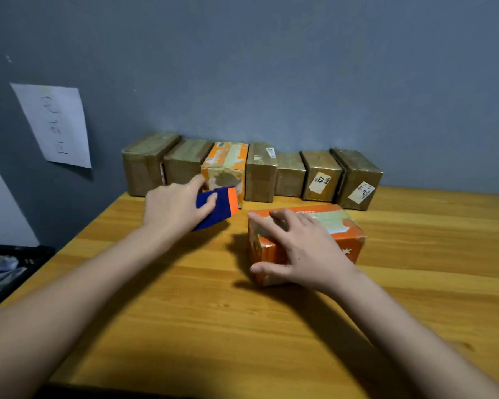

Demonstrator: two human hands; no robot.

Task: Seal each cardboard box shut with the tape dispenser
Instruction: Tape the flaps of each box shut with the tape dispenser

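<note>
An orange cardboard box (343, 236) with pale tape along its top lies on the wooden table (271, 326), right of centre. My right hand (303, 249) rests on its top and near end, fingers spread, thumb against the front face. My left hand (176, 207) holds a blue and orange tape dispenser (221, 207) just above the table, to the left of the box and apart from it. Whether tape runs from the dispenser to the box cannot be seen.
Several taped boxes stand in a row against the grey wall (271, 67): brown ones (320, 175) and one orange (228, 162). A paper sheet (55, 125) hangs on the wall at left. A dark crate (9, 272) sits beyond the table's left edge.
</note>
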